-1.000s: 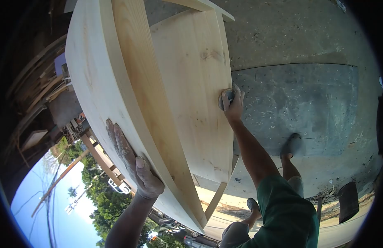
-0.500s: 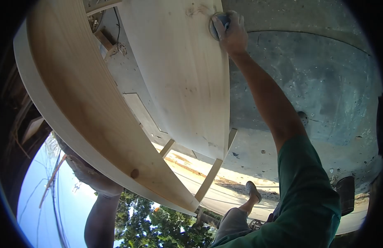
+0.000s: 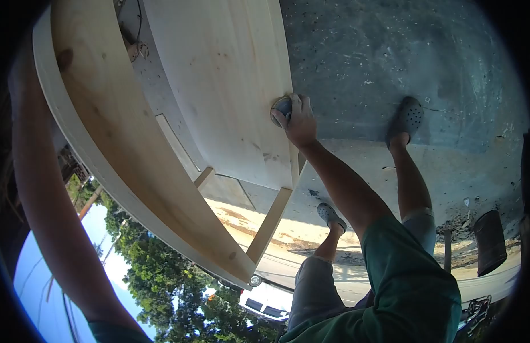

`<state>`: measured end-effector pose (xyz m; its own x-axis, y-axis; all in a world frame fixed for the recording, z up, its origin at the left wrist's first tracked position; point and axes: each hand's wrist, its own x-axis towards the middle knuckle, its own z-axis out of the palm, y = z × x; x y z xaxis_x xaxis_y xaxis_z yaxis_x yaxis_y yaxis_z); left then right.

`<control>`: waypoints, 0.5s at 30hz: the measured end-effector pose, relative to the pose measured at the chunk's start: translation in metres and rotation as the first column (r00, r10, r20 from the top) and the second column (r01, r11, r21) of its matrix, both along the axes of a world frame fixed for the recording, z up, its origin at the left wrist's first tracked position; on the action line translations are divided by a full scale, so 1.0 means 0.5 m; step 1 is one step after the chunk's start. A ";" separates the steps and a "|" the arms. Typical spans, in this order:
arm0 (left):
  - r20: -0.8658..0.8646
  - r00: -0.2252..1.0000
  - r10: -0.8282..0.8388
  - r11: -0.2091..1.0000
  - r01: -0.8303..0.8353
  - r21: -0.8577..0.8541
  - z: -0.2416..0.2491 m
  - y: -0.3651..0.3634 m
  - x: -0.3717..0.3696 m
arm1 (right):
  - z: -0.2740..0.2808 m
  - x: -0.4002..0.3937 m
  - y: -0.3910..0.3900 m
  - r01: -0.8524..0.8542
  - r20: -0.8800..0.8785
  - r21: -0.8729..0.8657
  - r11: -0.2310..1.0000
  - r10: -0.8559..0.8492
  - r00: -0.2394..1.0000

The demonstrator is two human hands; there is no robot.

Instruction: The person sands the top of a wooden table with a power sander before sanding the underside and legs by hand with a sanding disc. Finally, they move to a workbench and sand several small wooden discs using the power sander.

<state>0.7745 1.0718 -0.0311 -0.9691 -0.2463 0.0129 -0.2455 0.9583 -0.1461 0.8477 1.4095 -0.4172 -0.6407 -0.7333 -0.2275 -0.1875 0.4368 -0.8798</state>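
Observation:
My right hand (image 3: 302, 123) is closed over a round, dark sanding pad (image 3: 281, 111) with a tan rim. The pad lies against the right edge of a wide pale wooden panel (image 3: 230, 91). On the left, a second wooden board (image 3: 127, 131) with a curved, lighter outer edge runs alongside the panel. My left arm reaches up past that curved edge; my left hand (image 3: 26, 74) is in shadow by the board's outer side, and its fingers cannot be made out.
Wooden crosspieces (image 3: 269, 223) join the two boards at the near end. My feet in grey clogs (image 3: 411, 117) stand on a grey concrete floor (image 3: 362, 63). A dark curved piece (image 3: 489, 243) lies at the right. Trees (image 3: 156, 257) and a white vehicle (image 3: 268, 300) are beyond.
My right hand has slid the sanding pad toward me along the panel's right edge. My left hand has moved farther up along the curved board. The view has shifted, showing both feet.

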 end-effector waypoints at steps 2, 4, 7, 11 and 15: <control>-0.028 0.997 0.065 0.998 -0.065 0.016 0.005 0.049 0.036 | 0.009 0.052 0.053 -0.021 -0.024 0.033 0.999 0.022 0.999; -0.064 0.987 0.145 0.988 -0.142 0.054 0.010 0.114 0.082 | 0.018 0.118 0.116 -0.062 -0.052 0.044 0.997 0.065 0.997; -0.138 0.957 0.257 0.963 -0.241 0.122 0.012 0.230 0.167 | 0.011 0.219 0.241 -0.156 -0.134 0.046 0.987 0.161 0.978; -0.156 0.876 0.456 0.874 -0.408 0.264 -0.001 0.386 0.342 | 0.025 0.320 0.392 -0.277 -0.242 0.075 0.958 0.287 0.927; -0.090 0.800 0.594 0.779 -0.543 0.313 -0.013 0.504 0.522 | 0.078 0.336 0.456 -0.306 -0.234 0.244 0.920 0.362 0.902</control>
<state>1.0357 1.3237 -0.0378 -0.6380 -0.7697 0.0222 -0.7542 0.6304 0.1838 1.0155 1.6375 -0.3785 -0.4229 -0.8731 -0.2427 -0.5703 0.4646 -0.6774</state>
